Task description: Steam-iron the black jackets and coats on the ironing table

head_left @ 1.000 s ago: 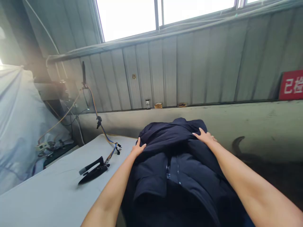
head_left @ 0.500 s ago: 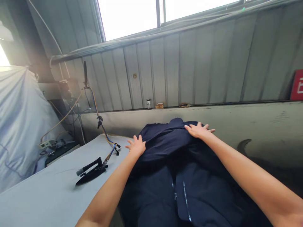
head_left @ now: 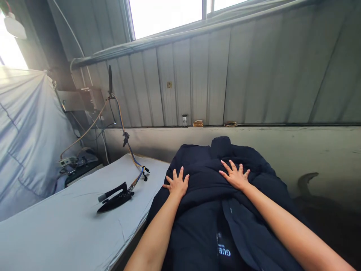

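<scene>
A dark navy padded jacket [head_left: 203, 195] lies spread out in front of me, its collar end toward the wall. White lettering shows on its inside near the bottom, beside a front flap that is folded open. My left hand [head_left: 177, 182] rests flat on the jacket's left side with fingers spread. On the upper right part, my right hand [head_left: 235, 175] presses down, its fingers also apart. Neither hand grips anything. The jacket's lower end runs out of view.
A black iron [head_left: 117, 199] lies on the white-covered table [head_left: 70, 226] to the left, its hose and cable rising to a hanging support. On the wall ledge stand a small clear jar [head_left: 184, 120] and two small brownish items. White sheeting [head_left: 34, 143] hangs at far left.
Both hands have moved back toward me, off the jacket's top edge and onto its body. The upper part now lies flatter and wider, and the inside lettering has come into view.
</scene>
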A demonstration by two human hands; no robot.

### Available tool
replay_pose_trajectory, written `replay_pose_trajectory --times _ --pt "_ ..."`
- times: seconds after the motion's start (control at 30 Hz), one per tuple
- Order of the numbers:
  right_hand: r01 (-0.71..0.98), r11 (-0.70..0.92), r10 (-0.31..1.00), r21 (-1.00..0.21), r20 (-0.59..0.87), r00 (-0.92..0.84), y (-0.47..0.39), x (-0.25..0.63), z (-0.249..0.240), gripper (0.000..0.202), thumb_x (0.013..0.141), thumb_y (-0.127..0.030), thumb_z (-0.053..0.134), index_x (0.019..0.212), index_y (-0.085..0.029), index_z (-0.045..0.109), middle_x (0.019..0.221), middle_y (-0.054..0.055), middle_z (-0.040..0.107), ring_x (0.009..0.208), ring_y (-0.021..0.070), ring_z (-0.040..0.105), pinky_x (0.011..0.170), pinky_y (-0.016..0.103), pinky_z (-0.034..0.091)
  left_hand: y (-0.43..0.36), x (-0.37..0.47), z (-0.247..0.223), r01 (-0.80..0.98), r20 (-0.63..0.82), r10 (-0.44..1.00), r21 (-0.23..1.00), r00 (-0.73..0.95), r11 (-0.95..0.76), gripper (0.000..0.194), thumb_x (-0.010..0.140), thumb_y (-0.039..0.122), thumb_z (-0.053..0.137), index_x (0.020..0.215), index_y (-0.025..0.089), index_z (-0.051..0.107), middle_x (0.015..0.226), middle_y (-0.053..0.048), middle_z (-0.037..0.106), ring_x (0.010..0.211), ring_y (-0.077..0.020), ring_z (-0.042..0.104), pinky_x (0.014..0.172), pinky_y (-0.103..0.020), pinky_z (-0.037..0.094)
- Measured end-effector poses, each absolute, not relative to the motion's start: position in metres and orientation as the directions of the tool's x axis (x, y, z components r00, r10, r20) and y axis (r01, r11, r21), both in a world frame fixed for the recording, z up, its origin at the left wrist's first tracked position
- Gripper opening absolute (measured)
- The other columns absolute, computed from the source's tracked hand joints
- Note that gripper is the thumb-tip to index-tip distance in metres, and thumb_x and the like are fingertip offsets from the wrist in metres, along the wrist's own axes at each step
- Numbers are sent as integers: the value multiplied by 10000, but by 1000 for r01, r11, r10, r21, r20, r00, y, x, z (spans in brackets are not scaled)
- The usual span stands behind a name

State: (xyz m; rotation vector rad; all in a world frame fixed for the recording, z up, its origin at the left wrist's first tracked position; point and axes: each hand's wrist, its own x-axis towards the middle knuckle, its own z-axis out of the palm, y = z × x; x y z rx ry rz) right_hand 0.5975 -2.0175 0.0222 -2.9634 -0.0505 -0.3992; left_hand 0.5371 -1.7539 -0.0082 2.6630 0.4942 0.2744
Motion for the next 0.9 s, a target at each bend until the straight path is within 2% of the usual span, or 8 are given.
replay_pose_trajectory --times 0.17,0.33,0.5,0.6,0.77,0.9 --pt "48 -997 34 -64 210 977 -2015 594 43 686 755 -716 194 1378 -433 148 1488 -21 106 1292 435 99 947 683 71 -1749 532 -1 304 107 390 454 914 -838 559 791 641 194 1333 509 153 1476 39 148 1264 -456 160 880 -732 159" --pt "91 -996 93 24 110 990 -2001 577 90 686 765 -694 216 1372 -378 256 1463 29 211 1286 438 121 889 732 96 -1736 524 12 257 124 372 527 920 -810 552 815 591 238 1350 466 181 1480 31 144 1277 -440 155 917 -696 180" --pt "202 -978 207 52 128 970 -1955 549 120 629 811 -620 227 1316 -289 404 1395 69 355 1261 377 248 910 679 191 -1728 514 23 158 283 346 523 895 -837 473 852 481 303 1278 321 431 1454 -25 233 1314 -386 98 983 -647 146" --pt "296 -953 302 66 120 946 -1916 534 126 595 819 -608 252 1234 -265 505 1322 86 453 1230 347 319 920 644 216 -1715 501 29 43 371 291 552 882 -833 401 859 431 342 1198 309 519 1400 -28 345 1298 -350 194 988 -624 198" --pt "357 -925 368 127 78 927 -1851 517 130 553 812 -609 298 1075 -245 619 1167 120 573 1113 344 451 880 640 239 -1669 470 28 -98 543 287 572 789 -814 327 866 355 381 1095 270 599 1252 -45 525 1216 -280 368 985 -552 297" --pt "430 -891 446 144 102 889 -1785 497 135 539 826 -588 294 992 -220 651 1067 127 622 1032 315 523 854 527 334 -1615 437 27 -177 687 281 516 670 -838 295 868 285 390 1050 221 613 1165 -67 587 1154 -203 455 1015 -480 307"
